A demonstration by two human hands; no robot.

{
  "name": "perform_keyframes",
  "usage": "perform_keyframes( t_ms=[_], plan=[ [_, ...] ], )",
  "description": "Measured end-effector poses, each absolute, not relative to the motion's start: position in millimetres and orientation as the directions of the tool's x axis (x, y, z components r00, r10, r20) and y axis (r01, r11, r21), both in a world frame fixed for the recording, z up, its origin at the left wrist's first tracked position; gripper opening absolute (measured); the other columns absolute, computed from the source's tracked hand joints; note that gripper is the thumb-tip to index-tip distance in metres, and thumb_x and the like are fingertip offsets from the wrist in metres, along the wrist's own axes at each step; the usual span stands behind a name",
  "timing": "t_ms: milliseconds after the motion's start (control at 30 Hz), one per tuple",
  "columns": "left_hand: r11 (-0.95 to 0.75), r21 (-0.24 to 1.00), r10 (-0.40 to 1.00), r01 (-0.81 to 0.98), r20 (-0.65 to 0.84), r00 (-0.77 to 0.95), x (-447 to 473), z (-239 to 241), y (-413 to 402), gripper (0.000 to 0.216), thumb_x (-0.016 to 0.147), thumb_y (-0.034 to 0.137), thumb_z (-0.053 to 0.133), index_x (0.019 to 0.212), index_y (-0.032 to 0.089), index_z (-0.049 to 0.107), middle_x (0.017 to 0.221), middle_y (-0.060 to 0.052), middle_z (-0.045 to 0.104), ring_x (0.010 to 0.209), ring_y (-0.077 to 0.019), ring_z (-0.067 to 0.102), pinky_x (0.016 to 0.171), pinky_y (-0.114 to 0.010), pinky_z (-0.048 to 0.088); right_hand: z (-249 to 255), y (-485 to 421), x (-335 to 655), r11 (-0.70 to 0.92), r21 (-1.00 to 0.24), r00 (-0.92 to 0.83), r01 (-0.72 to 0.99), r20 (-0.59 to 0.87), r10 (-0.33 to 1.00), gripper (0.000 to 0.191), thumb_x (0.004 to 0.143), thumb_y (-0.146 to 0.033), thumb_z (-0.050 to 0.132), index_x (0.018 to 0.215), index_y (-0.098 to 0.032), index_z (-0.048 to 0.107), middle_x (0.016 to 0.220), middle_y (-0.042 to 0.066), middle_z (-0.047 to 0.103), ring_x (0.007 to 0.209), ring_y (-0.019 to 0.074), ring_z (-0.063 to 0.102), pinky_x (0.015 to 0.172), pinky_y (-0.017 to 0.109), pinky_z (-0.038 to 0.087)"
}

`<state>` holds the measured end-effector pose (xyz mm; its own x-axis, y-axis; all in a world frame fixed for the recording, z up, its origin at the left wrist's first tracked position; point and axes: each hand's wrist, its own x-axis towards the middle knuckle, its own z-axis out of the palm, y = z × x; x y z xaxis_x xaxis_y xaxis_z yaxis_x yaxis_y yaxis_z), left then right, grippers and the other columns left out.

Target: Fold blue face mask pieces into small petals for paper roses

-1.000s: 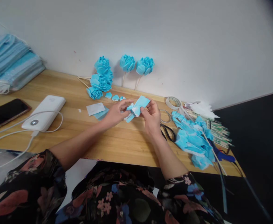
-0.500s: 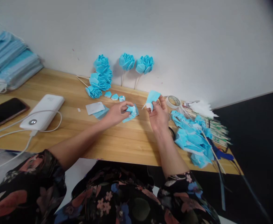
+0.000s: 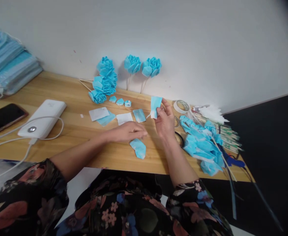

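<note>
My right hand (image 3: 165, 121) pinches a blue-and-white fabric piece (image 3: 155, 105) upright between thumb and fingers, a thin white strand trailing from its lower left corner. To its left, my left hand (image 3: 126, 131) hovers low over the wooden table with fingers stretched out and nothing seen in them. Just in front of those fingers lies a crumpled blue fabric piece (image 3: 139, 149). Behind the left hand are a white rectangle (image 3: 124, 118) and a blue square (image 3: 139, 115). Farther left, another white rectangle (image 3: 98, 113) overlaps a blue one (image 3: 106, 119).
Small folded blue petals (image 3: 120, 102) sit near blue fabric flowers (image 3: 105, 83); two more flowers (image 3: 152, 67) lean on the wall. Tape rolls (image 3: 181, 106), blue scraps (image 3: 203, 147) and a blue-handled tool (image 3: 234, 161) lie right. Left are a power bank (image 3: 43, 118), phone (image 3: 5, 119) and masks (image 3: 11, 65).
My left hand has let go of the crumpled blue piece, which now lies closer to me, and has moved nearer too. The right hand's piece has turned more upright and shifted slightly left.
</note>
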<state>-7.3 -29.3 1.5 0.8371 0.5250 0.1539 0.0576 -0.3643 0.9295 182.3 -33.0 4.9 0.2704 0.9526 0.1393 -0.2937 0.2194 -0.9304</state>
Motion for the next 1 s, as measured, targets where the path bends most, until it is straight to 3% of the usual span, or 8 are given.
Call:
perform_keyframes(
  t_ms=[100,200,433,600,733,900,1000],
  plan=[
    [-0.272,0.955,0.759,0.117,0.138,0.637,-7,-2,-23,0.049,0.095,0.060,0.050,0.076,0.017,0.066,0.076,-0.005,0.068,0.073,-0.0166,0.062,0.073,-0.029,0.048,2,-35,179,0.219,-0.943,0.247,-0.252,0.156,0.956,0.044,0.072,-0.037,0.080,0.112,-0.033,0.063,0.092,-0.001,0.066,0.080,0.0168,0.060,0.063,0.028,0.050],
    [-0.206,0.977,0.863,0.055,0.155,0.482,-7,0,-19,0.050,0.095,0.062,0.047,0.079,0.017,0.061,0.074,-0.003,0.063,0.068,-0.0144,0.057,0.067,-0.028,0.047,0,-38,173,0.215,-0.950,0.219,-0.226,0.165,0.962,0.044,0.072,-0.035,0.081,0.113,-0.032,0.064,0.090,-0.002,0.067,0.082,0.0170,0.061,0.066,0.028,0.051],
    [-0.158,0.987,0.910,-0.012,0.150,0.386,-7,-4,-12,0.037,0.081,0.050,0.069,0.074,0.018,0.052,0.068,0.002,0.055,0.064,-0.0117,0.050,0.064,-0.026,0.042,-4,-44,164,0.166,-0.959,0.082,-0.229,0.151,0.985,0.045,0.074,-0.033,0.081,0.116,-0.031,0.067,0.095,-0.002,0.069,0.084,0.0150,0.064,0.074,0.028,0.054],
    [-0.170,0.985,0.914,0.006,0.156,0.374,-7,-8,-9,0.031,0.078,0.045,0.068,0.071,0.018,0.054,0.068,0.001,0.054,0.064,-0.0118,0.048,0.061,-0.026,0.036,-4,-43,166,0.046,-0.970,-0.048,-0.240,0.059,0.997,0.045,0.074,-0.042,0.081,0.115,-0.028,0.070,0.107,0.001,0.074,0.095,0.0191,0.067,0.076,0.031,0.056],
    [-0.187,0.981,0.905,0.055,0.150,0.398,-7,-5,-12,0.029,0.076,0.041,0.068,0.067,0.017,0.054,0.064,0.003,0.050,0.060,-0.0100,0.043,0.059,-0.025,0.031,-9,-41,168,0.058,-0.978,-0.076,-0.202,0.074,0.994,0.037,0.071,-0.036,0.084,0.105,-0.027,0.075,0.102,-0.001,0.075,0.094,0.0180,0.067,0.084,0.031,0.054],
    [-0.230,0.966,0.926,0.119,0.179,0.333,-8,-1,-12,0.028,0.077,0.039,0.068,0.065,0.018,0.053,0.060,0.004,0.049,0.057,-0.0095,0.040,0.056,-0.025,0.030,-12,-40,171,0.096,-0.980,-0.053,-0.172,0.106,0.993,0.023,0.072,-0.033,0.083,0.091,-0.024,0.075,0.086,-0.003,0.072,0.079,0.0145,0.063,0.080,0.029,0.051],
    [-0.254,0.959,0.936,0.127,0.210,0.283,-10,3,-12,0.019,0.077,0.035,0.067,0.074,0.018,0.060,0.060,0.004,0.052,0.057,-0.0101,0.044,0.058,-0.025,0.033,-11,-41,172,0.188,-0.981,0.018,-0.057,0.187,0.982,0.015,0.076,-0.033,0.080,0.085,-0.025,0.071,0.080,-0.004,0.068,0.074,0.0137,0.060,0.078,0.029,0.050]
  ],
)
